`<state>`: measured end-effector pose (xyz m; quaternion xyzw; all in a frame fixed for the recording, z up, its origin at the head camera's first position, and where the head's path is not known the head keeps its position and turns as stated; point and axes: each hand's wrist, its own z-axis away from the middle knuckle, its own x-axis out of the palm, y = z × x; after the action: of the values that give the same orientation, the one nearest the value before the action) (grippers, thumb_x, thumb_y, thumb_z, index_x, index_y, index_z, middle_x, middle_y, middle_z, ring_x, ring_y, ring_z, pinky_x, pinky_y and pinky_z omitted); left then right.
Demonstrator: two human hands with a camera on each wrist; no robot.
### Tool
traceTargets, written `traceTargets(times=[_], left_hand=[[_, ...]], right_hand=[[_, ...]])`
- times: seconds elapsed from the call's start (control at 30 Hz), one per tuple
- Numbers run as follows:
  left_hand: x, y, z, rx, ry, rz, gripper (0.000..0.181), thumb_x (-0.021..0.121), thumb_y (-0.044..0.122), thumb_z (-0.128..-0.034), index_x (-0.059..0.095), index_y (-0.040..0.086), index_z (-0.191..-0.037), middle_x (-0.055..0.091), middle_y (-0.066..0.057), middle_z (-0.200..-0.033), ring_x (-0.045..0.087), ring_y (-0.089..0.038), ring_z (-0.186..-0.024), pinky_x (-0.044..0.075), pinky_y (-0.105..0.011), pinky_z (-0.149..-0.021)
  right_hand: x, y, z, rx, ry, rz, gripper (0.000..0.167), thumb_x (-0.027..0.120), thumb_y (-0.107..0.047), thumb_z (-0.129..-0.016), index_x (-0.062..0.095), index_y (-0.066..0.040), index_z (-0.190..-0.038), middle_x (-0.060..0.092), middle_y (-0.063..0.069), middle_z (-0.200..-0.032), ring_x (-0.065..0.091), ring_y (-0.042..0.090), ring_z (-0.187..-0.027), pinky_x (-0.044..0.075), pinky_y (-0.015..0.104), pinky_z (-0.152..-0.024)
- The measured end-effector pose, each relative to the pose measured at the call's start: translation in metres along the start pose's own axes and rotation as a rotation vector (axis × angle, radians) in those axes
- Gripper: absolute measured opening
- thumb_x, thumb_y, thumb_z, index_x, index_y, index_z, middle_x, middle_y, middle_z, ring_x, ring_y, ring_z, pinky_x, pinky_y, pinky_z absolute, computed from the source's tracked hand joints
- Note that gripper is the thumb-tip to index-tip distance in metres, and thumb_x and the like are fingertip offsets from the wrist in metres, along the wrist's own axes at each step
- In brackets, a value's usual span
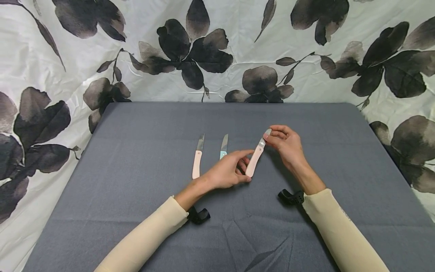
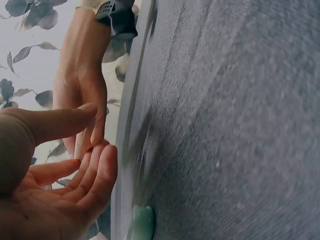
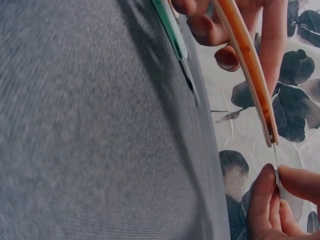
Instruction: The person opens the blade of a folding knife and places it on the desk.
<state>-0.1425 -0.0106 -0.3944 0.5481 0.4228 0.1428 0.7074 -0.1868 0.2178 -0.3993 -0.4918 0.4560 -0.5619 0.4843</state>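
Observation:
Both hands hold a folding knife with a pale pink handle [image 1: 255, 160] and an open blade above the table. My right hand [image 1: 289, 145] pinches the blade near its tip between thumb and fingers. At the handle's lower end is my left hand [image 1: 224, 172], with the thumb and index finger against it and the other fingers curled. In the right wrist view, the handle [image 3: 247, 60] shows its narrow orange inner side, with the thin blade [image 3: 276, 162] running down into the right fingers. In the left wrist view, the knife is mostly hidden behind the hands.
A second pink-handled knife [image 1: 197, 162] lies on the grey cloth-covered table [image 1: 142, 158], blade away from me. Beside it lies a mint-green-handled knife [image 1: 223, 151], its handle partly hidden by my left hand. A floral sheet [image 1: 217, 87] hangs behind the table.

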Motion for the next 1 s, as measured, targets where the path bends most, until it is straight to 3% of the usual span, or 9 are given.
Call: traceTargets(times=[0.13, 0.33, 0.47, 0.67, 1.0], left_hand=[[0.003, -0.001, 0.0, 0.006, 0.045, -0.087, 0.08, 0.083, 0.003, -0.0865, 0.044, 0.003, -0.156, 0.059, -0.016, -0.127, 0.066, -0.023, -0.103, 0.056, -0.022, -0.081], [0.008, 0.001, -0.001, -0.026, 0.101, -0.195, 0.079, 0.087, 0.007, -0.0835, 0.049, 0.002, -0.152, 0.061, -0.012, -0.123, 0.064, -0.019, -0.1, 0.052, -0.026, -0.092], [0.011, 0.005, -0.002, -0.053, 0.129, -0.229, 0.08, 0.088, 0.008, -0.0816, 0.049, 0.001, -0.151, 0.062, -0.01, -0.12, 0.061, -0.017, -0.097, 0.049, -0.023, -0.089], [0.014, 0.007, -0.002, -0.091, 0.135, -0.262, 0.078, 0.089, 0.01, -0.0807, 0.052, 0.001, -0.149, 0.061, -0.009, -0.115, 0.061, -0.018, -0.095, 0.047, -0.021, -0.082], [0.015, 0.003, 0.0, -0.113, 0.111, -0.318, 0.073, 0.089, 0.013, -0.0819, 0.055, 0.003, -0.146, 0.058, -0.009, -0.109, 0.055, -0.013, -0.088, 0.045, -0.021, -0.075]], right_hand=[[-0.002, 0.001, -0.002, 0.006, -0.02, 0.066, 0.038, 0.073, 0.001, -0.094, 0.057, 0.0, -0.129, 0.064, -0.003, -0.095, 0.068, 0.005, -0.082, 0.06, 0.02, -0.078], [-0.001, 0.002, -0.006, -0.008, -0.05, 0.272, 0.053, 0.073, -0.004, -0.095, 0.053, 0.008, -0.143, 0.063, -0.003, -0.101, 0.067, 0.0, -0.084, 0.06, 0.02, -0.079], [0.001, 0.002, -0.008, -0.014, -0.071, 0.411, 0.054, 0.073, -0.01, -0.097, 0.054, 0.004, -0.146, 0.062, 0.006, -0.112, 0.065, -0.002, -0.087, 0.059, 0.019, -0.081], [0.005, 0.003, -0.011, -0.037, -0.078, 0.562, 0.051, 0.074, -0.011, -0.096, 0.059, 0.001, -0.143, 0.064, 0.024, -0.123, 0.062, 0.001, -0.089, 0.056, 0.016, -0.079], [0.007, 0.009, -0.015, -0.066, -0.09, 0.717, 0.046, 0.075, -0.01, -0.096, 0.063, 0.002, -0.139, 0.068, 0.025, -0.125, 0.064, 0.016, -0.099, 0.048, 0.01, -0.073]])
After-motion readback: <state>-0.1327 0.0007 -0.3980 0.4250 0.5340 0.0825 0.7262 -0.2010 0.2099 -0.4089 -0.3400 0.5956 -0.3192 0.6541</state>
